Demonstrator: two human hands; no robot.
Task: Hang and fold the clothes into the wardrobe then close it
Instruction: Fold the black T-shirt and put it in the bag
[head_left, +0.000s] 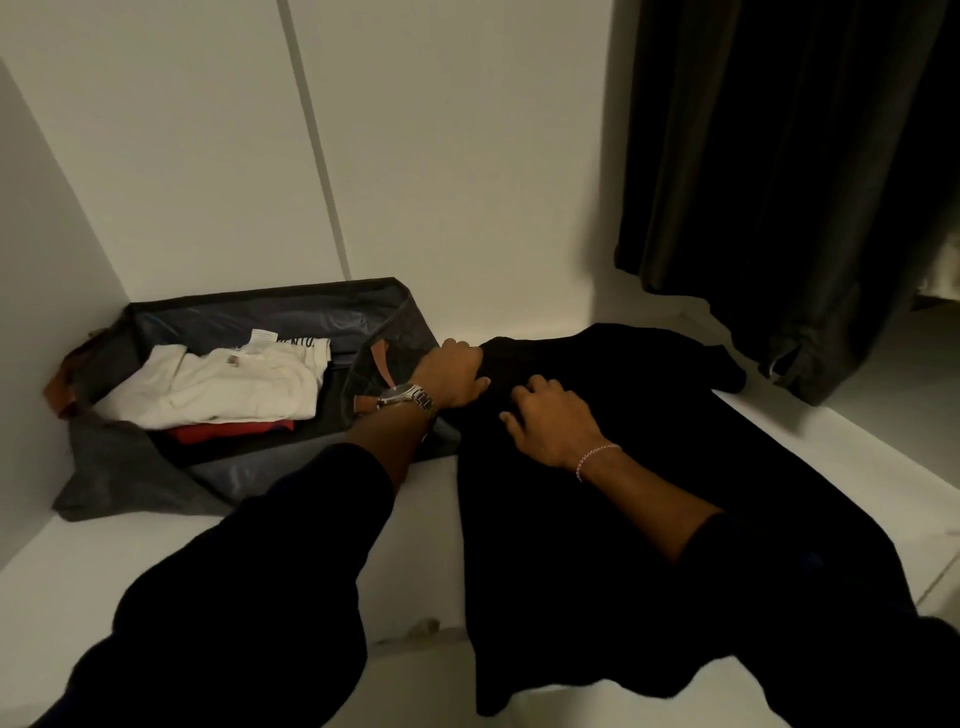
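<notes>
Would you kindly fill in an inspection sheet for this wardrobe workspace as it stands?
Surface: white wardrobe shelf, bare at front left.
Job's things: black garment spread flat on the shelf, its near edge hanging over the front; white folded clothes on a red garment inside the open grey storage bag.
Clutter: nothing seen.
Hands: left hand grips the black garment's far edge; right hand rests on it, fingers curled.
Cables: nothing seen.
Surroundings: white back panels; dark clothes hanging at right.
</notes>
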